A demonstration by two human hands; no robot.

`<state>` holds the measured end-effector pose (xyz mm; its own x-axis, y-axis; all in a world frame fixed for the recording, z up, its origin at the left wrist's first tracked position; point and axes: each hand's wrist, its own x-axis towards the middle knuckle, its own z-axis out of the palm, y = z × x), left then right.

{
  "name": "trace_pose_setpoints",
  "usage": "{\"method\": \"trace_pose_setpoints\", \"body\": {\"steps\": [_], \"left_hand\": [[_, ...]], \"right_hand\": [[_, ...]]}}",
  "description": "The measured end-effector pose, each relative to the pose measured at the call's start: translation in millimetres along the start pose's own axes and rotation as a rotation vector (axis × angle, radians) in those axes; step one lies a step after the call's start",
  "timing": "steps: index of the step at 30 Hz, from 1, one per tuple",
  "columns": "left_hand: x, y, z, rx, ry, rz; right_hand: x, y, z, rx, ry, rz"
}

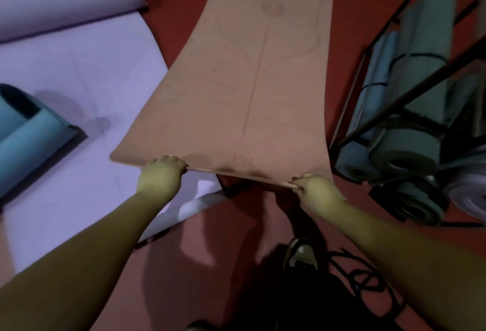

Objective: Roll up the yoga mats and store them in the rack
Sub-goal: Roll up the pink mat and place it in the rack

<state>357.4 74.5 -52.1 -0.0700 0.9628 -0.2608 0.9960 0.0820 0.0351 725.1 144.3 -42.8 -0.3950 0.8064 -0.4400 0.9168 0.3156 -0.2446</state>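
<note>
Dim room, dark red floor [236, 238]. I see the pink mat [249, 81] running from centre toward 12 o'clock, its near edge lifted off the floor. My left hand [161, 177] grips that edge, fingers curled over the top; my right hand [317, 191] pinches the same edge toward its right corner. Lavender mats [79, 88] lie flat at 9 to 10 o'clock, the pink mat's left corner overlapping one. A teal rolled mat [29, 136] sits on the lavender at 9 o'clock. The black metal rack [410, 94] stands at 3 o'clock, just beside the pink mat's right edge, holding grey and blue rolled mats [418, 73]. Bare floor at 6 o'clock near my shoe [301, 254]; black cord [368, 278] tangled at 5 o'clock.
</note>
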Motion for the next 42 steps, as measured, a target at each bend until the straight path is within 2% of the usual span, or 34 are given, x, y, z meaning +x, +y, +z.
{"method": "trace_pose_setpoints", "body": {"steps": [6, 13, 20, 23, 25, 30, 33, 36, 40, 42], "left_hand": [[-90.2, -9.1, -106.7, 0.056, 0.125, 0.085], [-218.8, 11.6, -197.8, -0.069, 0.288, 0.109], [-314.0, 63.8, -231.1, -0.152, 0.35, 0.198], [-335.3, 82.6, -247.4, -0.237, 0.437, 0.142], [-348.0, 90.0, -251.1, -0.269, 0.463, 0.117], [-375.6, 100.3, -223.5, -0.153, 0.199, 0.034], [-374.6, 103.2, -231.7, -0.248, 0.217, -0.069], [-370.0, 103.4, -240.3, -0.196, 0.247, -0.162], [-355.1, 108.6, -213.5, -0.039, -0.231, -0.198], [-348.8, 114.7, -205.9, -0.083, -0.352, -0.303]], "right_hand": [[-89.3, -40.9, -82.3, 0.007, 0.105, -0.065], [-223.6, -75.1, -160.7, -0.083, 0.287, -0.174], [-321.8, -62.5, -174.2, -0.196, 0.519, -0.23], [-344.8, -53.7, -173.4, -0.19, 0.647, -0.266], [-359.3, -50.5, -169.4, -0.153, 0.667, -0.296], [-376.5, -53.0, -142.5, -0.08, 0.518, -0.328], [-378.4, -63.8, -156.6, -0.032, 0.528, -0.276], [-379.5, -67.9, -172.6, 0.011, 0.361, -0.155], [-368.1, -64.8, -154.6, 0.042, -0.001, -0.037], [-358.9, -61.0, -139.9, 0.089, -0.067, -0.021]]}}
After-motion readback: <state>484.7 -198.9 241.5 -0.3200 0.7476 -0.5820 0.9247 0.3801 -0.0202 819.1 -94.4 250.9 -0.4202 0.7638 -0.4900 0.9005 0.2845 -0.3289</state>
